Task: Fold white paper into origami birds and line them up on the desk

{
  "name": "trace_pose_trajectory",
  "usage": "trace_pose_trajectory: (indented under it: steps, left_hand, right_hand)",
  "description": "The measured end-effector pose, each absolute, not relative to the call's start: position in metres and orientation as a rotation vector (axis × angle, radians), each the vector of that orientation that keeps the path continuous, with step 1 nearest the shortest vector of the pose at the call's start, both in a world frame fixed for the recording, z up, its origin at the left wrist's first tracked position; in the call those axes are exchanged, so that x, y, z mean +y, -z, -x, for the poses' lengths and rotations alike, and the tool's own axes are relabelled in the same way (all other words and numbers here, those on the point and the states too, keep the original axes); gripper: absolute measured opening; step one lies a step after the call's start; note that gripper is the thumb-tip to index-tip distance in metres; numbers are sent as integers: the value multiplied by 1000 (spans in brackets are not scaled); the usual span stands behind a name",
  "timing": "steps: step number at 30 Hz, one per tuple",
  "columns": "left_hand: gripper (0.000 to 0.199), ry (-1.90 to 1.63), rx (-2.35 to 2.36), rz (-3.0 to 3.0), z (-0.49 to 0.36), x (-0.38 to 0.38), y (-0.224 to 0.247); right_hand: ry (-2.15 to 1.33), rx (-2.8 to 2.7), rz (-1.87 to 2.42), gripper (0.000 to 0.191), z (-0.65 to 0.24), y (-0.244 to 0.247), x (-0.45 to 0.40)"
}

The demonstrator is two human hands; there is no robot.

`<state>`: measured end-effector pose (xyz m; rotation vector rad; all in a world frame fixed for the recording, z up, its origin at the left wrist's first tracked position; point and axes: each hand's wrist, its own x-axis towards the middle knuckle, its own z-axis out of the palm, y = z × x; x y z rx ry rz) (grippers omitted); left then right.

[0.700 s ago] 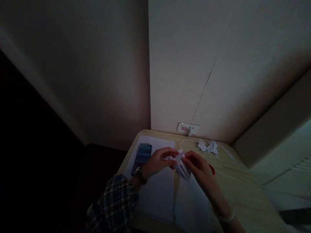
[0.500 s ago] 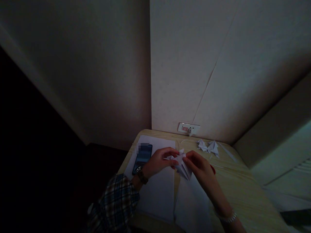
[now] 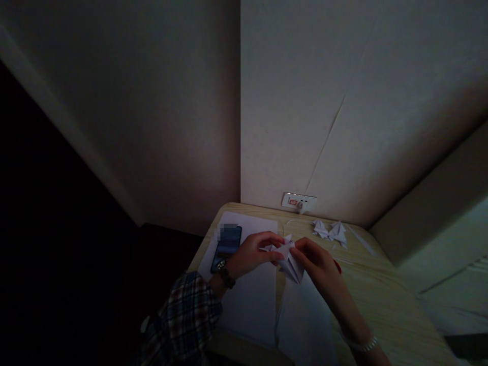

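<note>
A folded white paper piece (image 3: 292,267), with pointed flaps and creased layers, is held up between both hands above the table. My left hand (image 3: 257,251) pinches its left side, thumb in front and fingers behind. My right hand (image 3: 314,259) grips its upper right edge between thumb and fingertips. Part of the folded paper is hidden by the fingers. Under the left wrist and beside it lies a phone (image 3: 229,243) with its screen lit, resting on white paper sheets (image 3: 251,305).
Two folded paper figures (image 3: 337,233) sit at the back right of the wooden table (image 3: 381,290), with a paper strip (image 3: 362,240) beside them. Something red (image 3: 337,266) shows behind the right hand. A wall socket (image 3: 299,201) with a plug is just above the table's back edge.
The whole view has shifted slightly, so everything appears a little further right. Both hands keep their hold on the folded paper, with hardly any movement. The phone's screen picture looks different.
</note>
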<state>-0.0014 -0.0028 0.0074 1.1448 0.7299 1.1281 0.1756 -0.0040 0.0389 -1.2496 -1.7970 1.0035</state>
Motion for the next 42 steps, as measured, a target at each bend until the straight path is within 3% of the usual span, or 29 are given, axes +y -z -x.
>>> trace_pose_trajectory:
  steps: [42]
  left_hand:
    - [33,-1114,853,-1295,-1,0,-8]
  right_hand:
    - [-988,-1797,1327,25,-186,-34,2]
